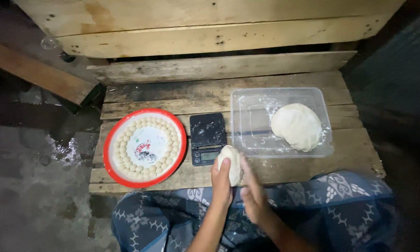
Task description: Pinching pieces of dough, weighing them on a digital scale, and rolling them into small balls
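My left hand (221, 183) grips a pale lump of dough (232, 161) just below the small black digital scale (207, 137). My right hand (252, 193) is beside it, blurred, its fingers touching the lump's right side. A big mound of dough (297, 126) lies in the right end of a clear plastic tub (252, 121). To the left sits a round red-rimmed tray (113, 140) with several small dough balls (126, 158) ringed along its edge.
Everything rests on a low platform of worn wooden planks (219, 93). My legs in blue patterned cloth (331, 196) lie along the front edge. Wet, dark floor (37, 177) is to the left, and a slanted board (37, 70) at the upper left.
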